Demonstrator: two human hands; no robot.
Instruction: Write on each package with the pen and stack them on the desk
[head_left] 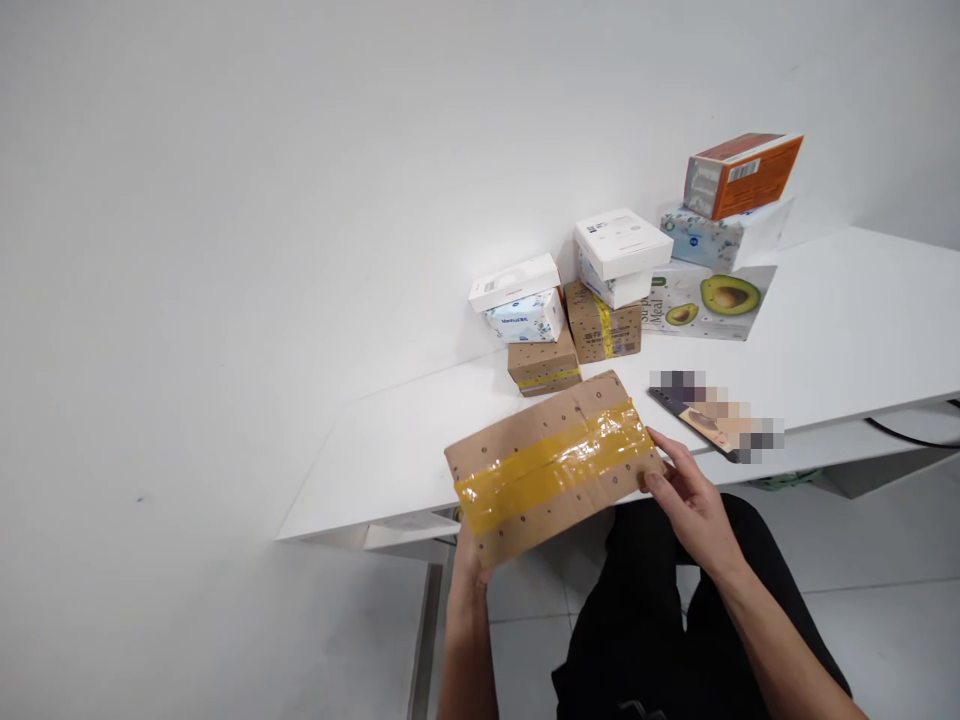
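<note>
A brown cardboard box (525, 440) with wide yellow tape along its face is held up at the table's front edge, tilted. My right hand (694, 505) grips its right end, thumb on the near face and fingers behind. Under the lower left corner is my left hand (469, 560), its fingers mostly hidden by the box. Behind the held box, two smaller taped cardboard boxes, one at the left (544, 365) and one at the right (604, 322), stand on the table with stacks on top. A phone (694, 418), partly pixelated, lies right of the held box.
The white table (840, 330) runs along the wall. Tissue packs (521, 320) and white boxes (622, 243) top the small cartons. Further right, an orange box (757, 180) rests on another tissue pack (705, 238), above an avocado-printed box (712, 303). A black cable (907, 437) hangs below the edge.
</note>
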